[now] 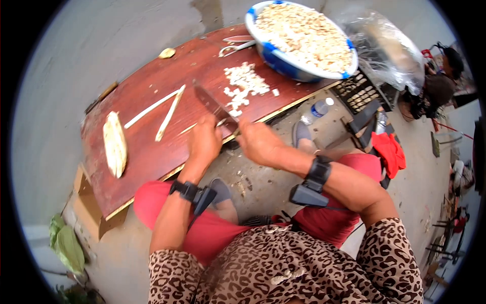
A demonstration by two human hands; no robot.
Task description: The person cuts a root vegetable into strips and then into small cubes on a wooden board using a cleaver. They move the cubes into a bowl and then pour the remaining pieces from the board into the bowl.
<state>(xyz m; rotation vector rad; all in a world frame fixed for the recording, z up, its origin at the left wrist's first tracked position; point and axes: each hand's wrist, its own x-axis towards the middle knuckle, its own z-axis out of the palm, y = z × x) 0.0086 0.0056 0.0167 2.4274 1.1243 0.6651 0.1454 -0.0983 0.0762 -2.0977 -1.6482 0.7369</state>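
Observation:
My right hand (259, 143) is wrapped round the handle of a knife (212, 103), its blade angled up and left over the red-brown wooden board (142, 91). Close by on the left, my left hand (204, 141) is closed on a thin pale vegetable strip (188, 128), whose end shows past the fingers. Just beyond the blade lies a loose pile of small diced pieces (243, 85). Two long pale strips, one nearer (170, 115) and one farther left (152, 108), rest on the board. A thick peeled chunk (115, 146) sits at the left.
A blue-and-white bowl (276, 57) heaped with diced pieces stands at the board's far right. Behind it are slim pink and white utensils (238, 44). A water bottle (320, 107), black crate (362, 90) and plastic bag (387, 50) lie right. A cardboard box (93, 210) is left.

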